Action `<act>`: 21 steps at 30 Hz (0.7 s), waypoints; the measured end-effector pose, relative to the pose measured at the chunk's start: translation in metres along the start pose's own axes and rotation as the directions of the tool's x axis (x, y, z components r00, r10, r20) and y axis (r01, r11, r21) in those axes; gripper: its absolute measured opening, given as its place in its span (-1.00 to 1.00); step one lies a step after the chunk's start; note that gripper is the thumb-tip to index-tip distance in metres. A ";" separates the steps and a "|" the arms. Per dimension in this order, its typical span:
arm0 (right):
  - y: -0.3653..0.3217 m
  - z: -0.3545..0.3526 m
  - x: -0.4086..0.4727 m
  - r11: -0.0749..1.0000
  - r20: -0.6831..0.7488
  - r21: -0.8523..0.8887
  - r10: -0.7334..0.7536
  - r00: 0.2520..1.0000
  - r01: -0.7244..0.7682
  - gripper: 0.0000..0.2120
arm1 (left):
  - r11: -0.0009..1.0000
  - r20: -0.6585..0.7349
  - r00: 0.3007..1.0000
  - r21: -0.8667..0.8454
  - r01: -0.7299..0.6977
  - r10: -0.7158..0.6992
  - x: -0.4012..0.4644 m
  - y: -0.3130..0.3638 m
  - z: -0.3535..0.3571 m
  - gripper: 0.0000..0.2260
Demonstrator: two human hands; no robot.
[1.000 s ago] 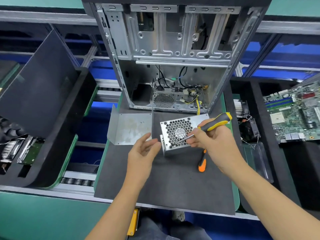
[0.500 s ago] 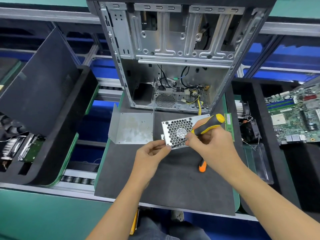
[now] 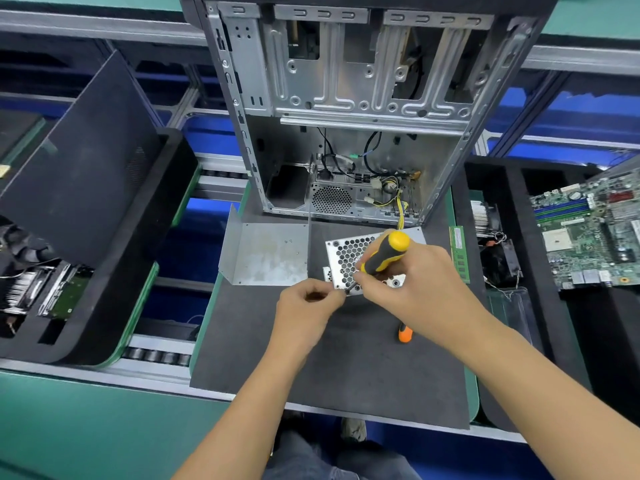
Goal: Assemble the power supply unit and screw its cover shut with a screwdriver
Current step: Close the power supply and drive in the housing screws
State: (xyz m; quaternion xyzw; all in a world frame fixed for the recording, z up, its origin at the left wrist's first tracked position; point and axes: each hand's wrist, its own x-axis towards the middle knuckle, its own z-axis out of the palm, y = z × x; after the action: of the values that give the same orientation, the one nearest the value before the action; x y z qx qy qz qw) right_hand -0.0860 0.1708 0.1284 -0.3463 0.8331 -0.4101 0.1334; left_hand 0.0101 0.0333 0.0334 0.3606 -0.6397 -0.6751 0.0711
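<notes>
text: none legible | motherboard point(image 3: 588, 230) and green memory stick point(image 3: 459, 252): markings too small to read

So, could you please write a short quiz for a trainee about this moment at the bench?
1. True or false: the right hand grips the yellow and black screwdriver.
2. Which corner of the power supply does the screwdriver tip meet? A. near left B. far right C. far left
3. Fill in: the loose metal cover lies on the mat to the ___ of the power supply.

Key
1. True.
2. A; the left hand pinches right beside that tip.
3. Left.
</notes>
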 end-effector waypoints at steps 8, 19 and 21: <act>-0.015 -0.003 0.004 0.982 0.047 -0.115 -0.144 0.988 0.148 -0.18 | 1.000 0.009 1.000 -0.010 0.029 -0.029 -0.002 0.003 0.001 -0.94; -0.049 -0.033 0.018 0.871 0.208 -0.373 -0.258 0.944 0.320 -0.83 | 0.992 0.041 0.995 -0.088 0.095 -0.091 -0.001 0.006 -0.001 -0.91; -0.060 -0.034 0.023 0.756 0.282 -0.556 -0.219 0.934 0.345 -0.78 | 0.985 0.075 0.992 -0.136 0.107 -0.098 0.000 0.006 -0.003 -0.90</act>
State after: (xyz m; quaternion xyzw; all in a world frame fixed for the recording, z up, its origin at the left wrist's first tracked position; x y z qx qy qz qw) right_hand -0.0920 0.1495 0.1982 -0.5319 0.8394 -0.1054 0.0368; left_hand 0.0094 0.0298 0.0385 0.3640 -0.5735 -0.7329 0.0395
